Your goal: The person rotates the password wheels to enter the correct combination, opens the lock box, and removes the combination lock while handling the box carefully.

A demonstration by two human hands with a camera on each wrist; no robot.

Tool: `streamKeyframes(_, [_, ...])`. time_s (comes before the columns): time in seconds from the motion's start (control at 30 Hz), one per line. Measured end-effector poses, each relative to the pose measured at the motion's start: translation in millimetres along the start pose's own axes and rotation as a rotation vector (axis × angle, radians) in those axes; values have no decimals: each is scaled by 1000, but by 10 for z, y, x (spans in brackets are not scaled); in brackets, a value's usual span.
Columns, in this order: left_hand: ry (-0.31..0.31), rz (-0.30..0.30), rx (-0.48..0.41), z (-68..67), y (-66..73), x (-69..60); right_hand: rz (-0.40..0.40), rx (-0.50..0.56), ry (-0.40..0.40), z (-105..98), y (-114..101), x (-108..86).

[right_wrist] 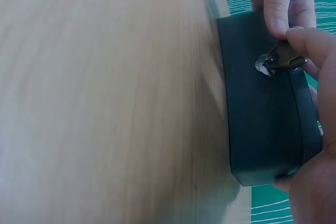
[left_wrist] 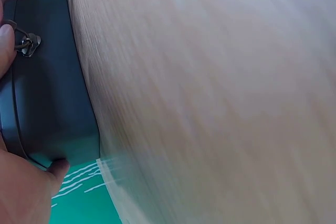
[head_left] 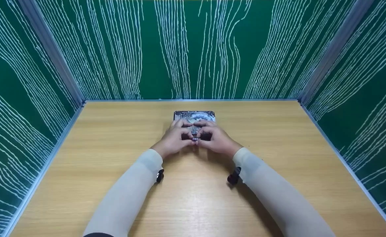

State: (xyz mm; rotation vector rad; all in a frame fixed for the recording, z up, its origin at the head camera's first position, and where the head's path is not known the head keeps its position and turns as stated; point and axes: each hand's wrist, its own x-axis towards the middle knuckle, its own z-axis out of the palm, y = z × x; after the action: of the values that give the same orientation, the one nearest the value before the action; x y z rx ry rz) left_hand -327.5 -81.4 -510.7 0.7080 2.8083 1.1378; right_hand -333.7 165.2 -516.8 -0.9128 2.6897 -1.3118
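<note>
A small dark box with a patterned lid sits on the table, its plain dark front facing the person. On that front is a metal clasp with a ring and a small plate. My left hand and right hand meet at the box from either side. Thumb and forefinger of each are bent in at the clasp, and other fingers lie over the lid and sides. In the right wrist view, the left thumb and a right-hand digit touch at the clasp. The fingers partly hide the lid.
The wooden table runs toward the person in front of the box. Green walls with white wavy lines enclose it at the back and both sides, with metal posts at the corners. Small dark devices are on both wrists.
</note>
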Motion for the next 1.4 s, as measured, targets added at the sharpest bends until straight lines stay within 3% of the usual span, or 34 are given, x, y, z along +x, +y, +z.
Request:
streamKeyframes(0.4, [-18, -10, 21, -4, 30, 3, -33, -29, -4, -5, 11, -1])
streamKeyframes(0.8, [-7, 3, 12, -22, 28, 0, 21, -9, -18, -21, -10, -2])
streamKeyframes(1.4, [6, 16, -3, 8, -18, 16, -37, -65, -3, -16, 1, 12])
